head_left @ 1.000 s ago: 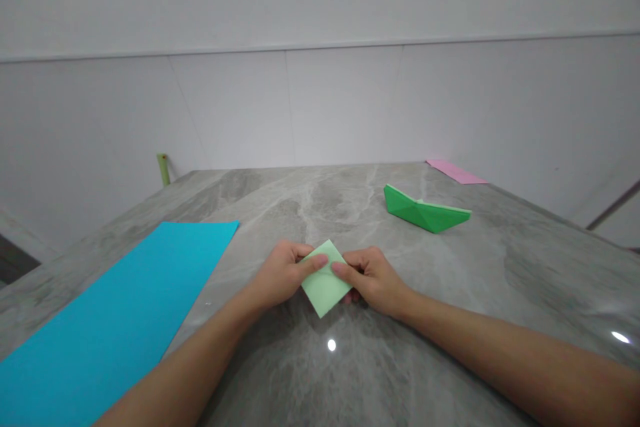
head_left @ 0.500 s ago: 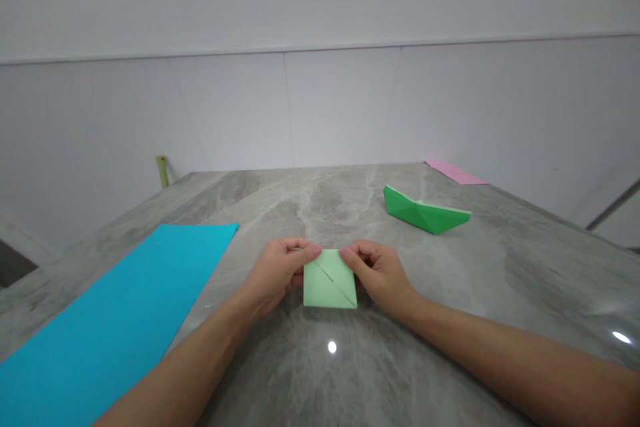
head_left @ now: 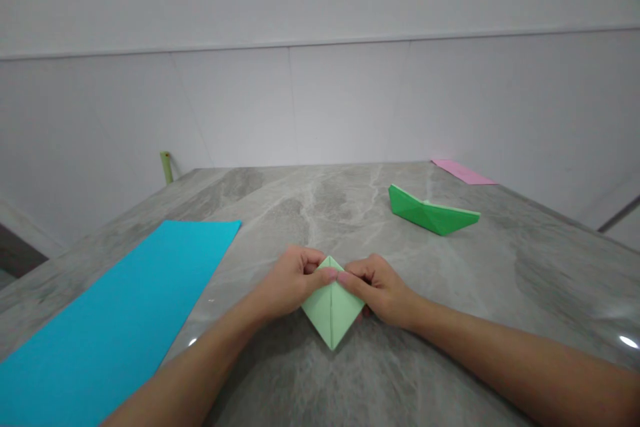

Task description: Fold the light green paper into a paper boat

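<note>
A light green piece of folded paper (head_left: 332, 317) stands out as a diamond, one corner pointing toward me and a seam running down its middle. My left hand (head_left: 297, 280) grips its left side, thumb lying on the front face near the seam. From the other side my right hand (head_left: 383, 288) pinches it the same way, and the two thumb tips nearly meet at the centre. Fingers of both hands are partly hidden behind the paper. Beyond my right hand rests a green folded paper boat (head_left: 433, 215).
A large blue sheet of paper (head_left: 115, 307) lies on the left of the grey marbled table (head_left: 280, 207). Pink paper (head_left: 464, 171) lies at the far right edge. A pale green upright object (head_left: 167, 168) stands beyond the far left corner, before the white wall (head_left: 345, 100).
The folded paper has turned from a square with level edges to a diamond with a corner toward me. Both thumbs have moved inward and closer together. The view has shifted slightly.
</note>
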Demonstrator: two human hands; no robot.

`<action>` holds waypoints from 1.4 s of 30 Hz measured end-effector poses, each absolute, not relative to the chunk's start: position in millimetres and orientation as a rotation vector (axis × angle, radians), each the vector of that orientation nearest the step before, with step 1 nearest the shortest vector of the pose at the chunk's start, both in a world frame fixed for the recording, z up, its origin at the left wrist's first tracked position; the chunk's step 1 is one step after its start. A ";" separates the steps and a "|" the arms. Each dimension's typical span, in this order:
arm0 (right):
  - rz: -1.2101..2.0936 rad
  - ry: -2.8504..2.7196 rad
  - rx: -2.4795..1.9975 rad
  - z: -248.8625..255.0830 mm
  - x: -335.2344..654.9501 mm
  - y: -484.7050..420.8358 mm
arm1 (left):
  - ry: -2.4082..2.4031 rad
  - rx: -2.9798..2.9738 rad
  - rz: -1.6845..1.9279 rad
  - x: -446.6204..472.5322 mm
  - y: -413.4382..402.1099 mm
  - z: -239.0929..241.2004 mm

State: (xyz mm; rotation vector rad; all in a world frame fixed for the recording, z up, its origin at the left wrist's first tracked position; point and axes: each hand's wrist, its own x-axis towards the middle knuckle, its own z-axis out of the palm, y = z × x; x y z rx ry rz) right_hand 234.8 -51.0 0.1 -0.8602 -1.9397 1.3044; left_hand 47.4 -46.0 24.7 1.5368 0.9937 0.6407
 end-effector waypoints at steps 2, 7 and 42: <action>1.355 -1.968 -0.827 -0.4 236.1 -50.5 | 1.013 1.663 0.651 51.8 -49.1 22.3; 1.415 -1.996 -0.798 -0.3 238.2 -50.9 | 0.977 1.732 0.608 53.1 -51.9 21.0; 1.317 -1.568 -1.017 -1.6 238.1 -39.5 | 0.891 1.598 0.567 45.7 -37.0 9.5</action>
